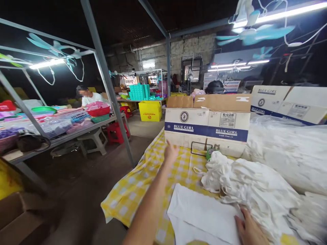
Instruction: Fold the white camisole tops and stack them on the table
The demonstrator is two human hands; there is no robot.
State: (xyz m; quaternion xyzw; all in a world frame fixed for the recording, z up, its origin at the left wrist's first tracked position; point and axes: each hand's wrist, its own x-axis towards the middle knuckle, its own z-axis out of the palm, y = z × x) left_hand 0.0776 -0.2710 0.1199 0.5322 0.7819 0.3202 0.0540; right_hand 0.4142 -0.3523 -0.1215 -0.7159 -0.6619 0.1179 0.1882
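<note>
Currently touching white cloth (201,209) at the front of the checked tablecloth (133,190) with the right hand (249,226), unclear if pinching; extending an unclenched, empty left hand (171,152) toward a carton (190,119) blocking the far end; crowded rightward by heaped fabric (245,177).

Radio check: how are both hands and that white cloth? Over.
Left hand extended toward carton, seemingly empty. Right hand at the edge of the white cloth, grip unclear. White fabric heap close beside.
</note>
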